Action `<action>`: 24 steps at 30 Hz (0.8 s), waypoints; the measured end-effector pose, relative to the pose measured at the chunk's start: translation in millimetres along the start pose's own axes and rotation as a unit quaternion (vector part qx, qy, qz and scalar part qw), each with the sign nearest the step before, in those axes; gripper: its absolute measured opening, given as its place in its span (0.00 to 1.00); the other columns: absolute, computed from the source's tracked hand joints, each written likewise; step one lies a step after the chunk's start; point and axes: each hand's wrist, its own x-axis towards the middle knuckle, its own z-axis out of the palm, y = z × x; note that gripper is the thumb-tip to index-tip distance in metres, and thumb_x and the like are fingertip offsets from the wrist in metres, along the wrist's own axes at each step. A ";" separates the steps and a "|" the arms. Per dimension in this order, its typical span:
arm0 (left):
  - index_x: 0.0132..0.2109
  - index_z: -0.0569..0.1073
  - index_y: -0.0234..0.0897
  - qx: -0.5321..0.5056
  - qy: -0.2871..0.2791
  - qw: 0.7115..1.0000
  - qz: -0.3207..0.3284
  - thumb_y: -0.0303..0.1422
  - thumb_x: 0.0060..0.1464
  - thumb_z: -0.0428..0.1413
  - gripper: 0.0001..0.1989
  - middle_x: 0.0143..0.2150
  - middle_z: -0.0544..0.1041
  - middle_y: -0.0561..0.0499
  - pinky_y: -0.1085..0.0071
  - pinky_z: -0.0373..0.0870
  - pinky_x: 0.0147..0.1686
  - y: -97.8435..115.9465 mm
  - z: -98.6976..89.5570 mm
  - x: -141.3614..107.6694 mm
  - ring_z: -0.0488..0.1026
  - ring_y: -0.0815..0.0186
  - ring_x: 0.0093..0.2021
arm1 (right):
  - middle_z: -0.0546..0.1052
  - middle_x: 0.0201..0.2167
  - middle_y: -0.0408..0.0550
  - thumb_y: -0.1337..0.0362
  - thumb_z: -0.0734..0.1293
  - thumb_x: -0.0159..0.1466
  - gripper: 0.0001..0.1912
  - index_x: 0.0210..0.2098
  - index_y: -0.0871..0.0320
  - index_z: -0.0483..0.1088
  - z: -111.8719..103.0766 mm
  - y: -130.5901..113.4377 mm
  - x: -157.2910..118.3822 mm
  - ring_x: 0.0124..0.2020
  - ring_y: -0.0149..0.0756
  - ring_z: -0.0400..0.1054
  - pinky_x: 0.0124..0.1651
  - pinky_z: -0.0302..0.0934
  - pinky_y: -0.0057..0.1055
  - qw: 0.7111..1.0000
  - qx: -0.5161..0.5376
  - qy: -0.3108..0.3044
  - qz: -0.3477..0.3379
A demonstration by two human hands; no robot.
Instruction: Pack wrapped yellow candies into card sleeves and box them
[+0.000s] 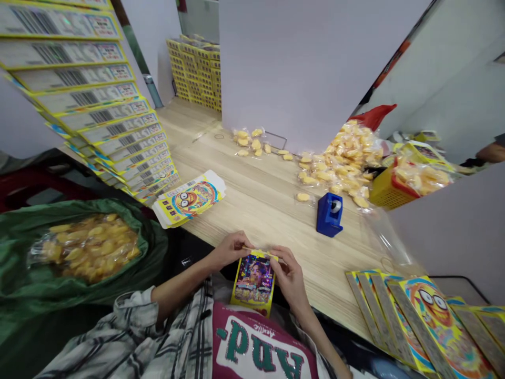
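Observation:
Held at the table's front edge, close to my body, is a yellow card pack (253, 281) with a shiny printed picture. My left hand (233, 249) pinches its top left corner. At the top right corner, my right hand (290, 271) grips the same pack, thumb on the front. The pack's lower end meets my shirt. A flattened yellow printed carton (192, 199) lies on the table left of my hands. Off to the right stands a blue tape dispenser (330, 215).
A tall stack of yellow boxes (118, 126) rises at left, above a green sack (87, 247) of wrapped yellow pieces. More wrapped yellow pieces (335, 163) are heaped at the back right beside a yellow basket (394, 187). Packed boxes (434, 326) lean at front right. A white partition (280, 73) stands behind.

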 end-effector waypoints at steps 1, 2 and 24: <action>0.33 0.76 0.31 -0.007 -0.002 1.000 0.007 0.38 0.45 0.63 0.12 0.35 0.68 0.50 0.73 0.65 0.34 -0.1 -0.4 -2.0 0.69 0.69 0.34 | 0.71 0.43 0.53 0.56 0.65 0.63 0.11 0.36 0.56 0.75 -1.3 -2.9 0.0 0.45 0.41 0.67 0.42 0.64 0.33 1.000 -0.007 -0.003 -0.006; 0.34 0.77 0.32 -0.009 -0.007 1.000 0.012 0.38 0.47 0.62 0.12 0.36 0.69 0.49 0.72 0.66 0.35 -0.2 -0.1 -3.9 0.69 0.67 0.36 | 0.72 0.42 0.53 0.57 0.64 0.63 0.12 0.34 0.56 0.75 -2.8 -5.4 0.4 0.44 0.41 0.68 0.41 0.64 0.33 1.000 -0.013 -0.007 -0.006; 0.38 0.75 0.32 -0.054 -0.038 0.998 0.010 0.38 0.48 0.62 0.13 0.36 0.73 0.49 0.71 0.65 0.37 1.5 9.0 -3.4 0.70 0.66 0.36 | 0.72 0.31 0.47 0.59 0.69 0.59 0.08 0.31 0.58 0.72 -13.8 -15.4 14.2 0.33 0.36 0.67 0.32 0.62 0.29 0.999 -0.023 -0.043 0.014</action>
